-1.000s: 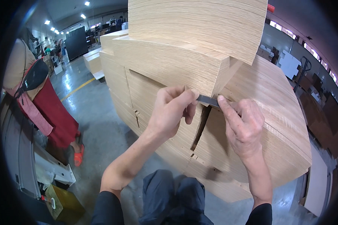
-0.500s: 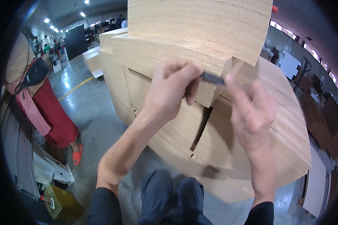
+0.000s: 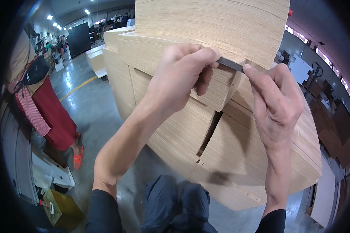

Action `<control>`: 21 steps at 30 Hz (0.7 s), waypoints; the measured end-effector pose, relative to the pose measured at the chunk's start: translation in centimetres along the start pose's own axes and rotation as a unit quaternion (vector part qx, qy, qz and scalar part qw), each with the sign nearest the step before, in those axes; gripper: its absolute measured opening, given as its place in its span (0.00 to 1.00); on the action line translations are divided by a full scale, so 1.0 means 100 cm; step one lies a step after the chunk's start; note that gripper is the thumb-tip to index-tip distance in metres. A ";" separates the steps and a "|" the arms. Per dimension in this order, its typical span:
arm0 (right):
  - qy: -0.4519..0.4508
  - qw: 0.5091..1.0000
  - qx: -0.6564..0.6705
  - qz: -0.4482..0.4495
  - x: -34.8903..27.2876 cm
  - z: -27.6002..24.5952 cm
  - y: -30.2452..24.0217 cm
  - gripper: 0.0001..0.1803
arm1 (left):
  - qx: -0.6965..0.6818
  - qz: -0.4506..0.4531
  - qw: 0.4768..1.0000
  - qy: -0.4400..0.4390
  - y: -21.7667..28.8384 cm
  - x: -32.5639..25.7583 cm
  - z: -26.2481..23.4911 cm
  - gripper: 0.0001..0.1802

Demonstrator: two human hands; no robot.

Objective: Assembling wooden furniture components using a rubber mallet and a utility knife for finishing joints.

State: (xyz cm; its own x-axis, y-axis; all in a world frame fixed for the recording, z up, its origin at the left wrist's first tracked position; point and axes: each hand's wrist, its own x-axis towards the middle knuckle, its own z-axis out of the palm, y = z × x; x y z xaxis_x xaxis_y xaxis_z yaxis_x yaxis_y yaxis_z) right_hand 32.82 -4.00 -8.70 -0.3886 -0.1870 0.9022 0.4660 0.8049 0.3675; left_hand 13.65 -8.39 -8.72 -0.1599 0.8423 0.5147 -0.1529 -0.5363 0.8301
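Note:
My left hand (image 3: 182,73) is closed round one end of a dark grey, thin flat strip (image 3: 231,65); its exact kind does not show. My right hand (image 3: 277,101) pinches the other end between thumb and finger. The strip lies along the top edge near the corner of a pale wood-grain drawer-like piece (image 3: 216,91), seemingly touching it. Under and around this sits a large pale wooden cabinet (image 3: 171,134) with a dark slot (image 3: 210,134) in its face. A tall wooden panel (image 3: 210,27) rises behind the strip.
A person in a red skirt (image 3: 54,116) and orange sandals stands at the left. Near my lower left is a yellowish box (image 3: 62,207). A pallet jack handle (image 3: 317,72) and stacked brown panels (image 3: 334,128) are at the right. More wooden pieces (image 3: 95,58) stand farther left.
Both hands have moved slightly up and to the right with the strip, and more of it shows between them. The right hand, blurred before, is now sharp.

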 end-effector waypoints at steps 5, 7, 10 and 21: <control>-0.038 0.999 -0.021 -0.021 -0.037 0.006 -0.021 0.12 | 0.008 -0.041 0.999 -0.025 -0.032 -0.018 -0.015 0.14; -0.045 0.999 -0.011 -0.009 -0.064 0.015 -0.027 0.13 | 0.037 -0.099 0.994 0.004 -0.056 -0.037 -0.020 0.15; -0.093 0.995 0.043 0.011 -0.082 0.023 -0.031 0.14 | -0.025 -0.148 0.988 0.029 -0.078 -0.046 -0.028 0.15; -0.004 1.000 0.004 -0.004 -0.033 0.013 -0.014 0.13 | -0.044 -0.071 0.996 0.032 -0.024 -0.020 -0.013 0.16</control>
State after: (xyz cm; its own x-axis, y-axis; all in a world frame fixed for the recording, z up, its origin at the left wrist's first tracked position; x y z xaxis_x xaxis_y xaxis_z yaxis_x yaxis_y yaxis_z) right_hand 32.46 -3.82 -12.51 -0.3981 -0.1892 0.8976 0.4571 0.8075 0.3729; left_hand 13.09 -8.86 -12.02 -0.1919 0.9067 0.3755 -0.2638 -0.4162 0.8702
